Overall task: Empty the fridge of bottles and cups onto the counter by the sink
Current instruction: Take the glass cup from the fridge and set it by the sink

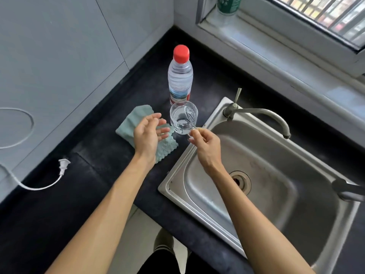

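Observation:
A clear water bottle [180,76] with a red cap stands upright on the black counter [102,155] left of the sink. Just in front of it is a clear glass cup [183,117] with a handle. My right hand [205,145] pinches that handle at the cup's near right side. My left hand [150,133] hovers to the left of the cup with its fingers apart and its palm turned toward the cup, holding nothing. Whether the cup rests on the counter or hangs just above it I cannot tell.
A light green cloth [138,123] lies under my left hand. The steel sink [256,175] with its tap [260,115] fills the right side. A white plug and cord [59,171] lie at the left. Another bottle [228,6] stands on the window sill.

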